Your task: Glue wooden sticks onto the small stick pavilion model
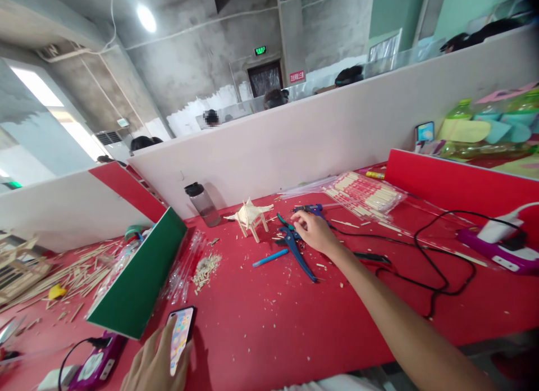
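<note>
Reaching out toward twelve o'clock, the right hand (316, 231) lay unclenched, fingertips touching the blue pliers (295, 244) on the red table (269, 323). Down at seven o'clock, the left hand (156, 363) grasped a lit phone (181, 337). A small stick model (251, 216) stood just beyond the pliers.

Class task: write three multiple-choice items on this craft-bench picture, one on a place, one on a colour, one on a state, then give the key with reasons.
1. Where is the small stick model?
A. beside the water bottle
B. on the green board
C. in the left hand

2. What colour is the table?
A. blue
B. red
C. white

3. What is the left hand doing?
A. resting flat, empty
B. gripping pliers
C. holding a lit phone

Key: 1 A, it stands right of the bottle; 2 B, red throughout; 3 C, the screen glows in its grasp.
</note>
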A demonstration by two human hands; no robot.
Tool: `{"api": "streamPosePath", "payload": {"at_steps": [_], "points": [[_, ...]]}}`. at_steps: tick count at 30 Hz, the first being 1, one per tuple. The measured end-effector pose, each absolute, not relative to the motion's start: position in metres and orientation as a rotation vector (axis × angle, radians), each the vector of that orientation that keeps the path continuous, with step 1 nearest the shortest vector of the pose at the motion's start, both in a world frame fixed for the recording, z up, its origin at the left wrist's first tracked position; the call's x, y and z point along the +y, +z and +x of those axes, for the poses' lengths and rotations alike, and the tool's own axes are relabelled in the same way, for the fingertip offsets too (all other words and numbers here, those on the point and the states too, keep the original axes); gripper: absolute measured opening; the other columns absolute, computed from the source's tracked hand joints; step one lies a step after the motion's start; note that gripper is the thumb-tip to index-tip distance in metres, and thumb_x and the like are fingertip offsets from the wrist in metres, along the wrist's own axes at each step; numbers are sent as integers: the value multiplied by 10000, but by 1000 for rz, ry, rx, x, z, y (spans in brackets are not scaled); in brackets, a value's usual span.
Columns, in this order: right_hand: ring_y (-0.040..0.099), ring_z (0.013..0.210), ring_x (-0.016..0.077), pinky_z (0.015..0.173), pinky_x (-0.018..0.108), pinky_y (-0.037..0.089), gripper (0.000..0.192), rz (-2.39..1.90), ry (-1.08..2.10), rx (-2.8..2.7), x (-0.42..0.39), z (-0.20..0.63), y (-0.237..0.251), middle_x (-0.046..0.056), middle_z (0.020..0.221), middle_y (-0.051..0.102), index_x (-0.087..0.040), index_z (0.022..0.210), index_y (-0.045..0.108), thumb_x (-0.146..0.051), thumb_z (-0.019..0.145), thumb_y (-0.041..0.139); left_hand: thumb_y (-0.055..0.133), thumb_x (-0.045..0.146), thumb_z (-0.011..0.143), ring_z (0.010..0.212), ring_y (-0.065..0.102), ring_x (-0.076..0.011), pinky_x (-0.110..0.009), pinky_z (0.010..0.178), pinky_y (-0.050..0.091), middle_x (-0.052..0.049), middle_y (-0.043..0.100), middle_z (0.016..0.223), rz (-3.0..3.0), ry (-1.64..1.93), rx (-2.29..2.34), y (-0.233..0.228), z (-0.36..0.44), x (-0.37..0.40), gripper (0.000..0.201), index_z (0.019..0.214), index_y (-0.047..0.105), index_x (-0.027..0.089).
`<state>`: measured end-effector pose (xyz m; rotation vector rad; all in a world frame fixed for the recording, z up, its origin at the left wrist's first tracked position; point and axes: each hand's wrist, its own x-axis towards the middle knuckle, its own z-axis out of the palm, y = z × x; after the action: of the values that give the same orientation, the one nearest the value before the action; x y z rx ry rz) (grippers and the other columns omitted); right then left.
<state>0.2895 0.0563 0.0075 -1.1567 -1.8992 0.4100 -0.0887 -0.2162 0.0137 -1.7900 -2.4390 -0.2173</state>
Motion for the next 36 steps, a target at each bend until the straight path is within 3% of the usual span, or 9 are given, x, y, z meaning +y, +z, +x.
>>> {"api": "streamPosePath", "payload": {"at_steps": [6,12,18,25,32,36], "points": [[675,690,169,639,236,447,154,-1108,443,-2002,51,280,5,26,783,723,-210,961,676,-198,907,532,298,357,970,1193,626,-294,-401,979,477,-143,649,1323,-1845,-84,-2375,44,-63,-143,476,1327,566,191],[647,677,164,621,228,406,147,-1079,466,-2057,44,277,12,26,760,709,-199,928,678,-205,909,533,476,165,861,1115,681,-293,-339,850,488,-124,722,1237,-1807,53,-2611,55,-73,-68,421,1255,617,220],[604,617,148,583,224,358,160,-1097,477,-2068,38,275,18,23,753,702,-199,907,679,-210,922,520,497,230,861,945,731,-277,-297,695,465,-127,784,1024,-1766,77,-2697,50,-84,-49,297,1104,666,211],[622,647,156,610,230,379,153,-1074,477,-2082,38,274,17,24,767,707,-204,905,679,-221,922,527,522,333,889,908,733,-264,-287,689,458,-119,786,971,-1751,15,-2691,37,-76,-42,252,1016,708,220],[640,664,167,628,241,399,148,-1037,484,-2092,39,273,13,30,785,717,-200,910,676,-215,914,528,395,209,945,1024,692,-291,-328,764,453,-170,730,1111,-1689,-87,-2611,37,-56,-48,296,1109,639,176],[646,680,168,633,243,415,154,-971,532,-2069,32,262,13,26,794,719,-208,939,672,-221,923,520,337,211,979,951,704,-284,-335,753,445,-149,741,1046,-1677,-166,-2547,48,-46,-54,309,1152,591,177]]}}
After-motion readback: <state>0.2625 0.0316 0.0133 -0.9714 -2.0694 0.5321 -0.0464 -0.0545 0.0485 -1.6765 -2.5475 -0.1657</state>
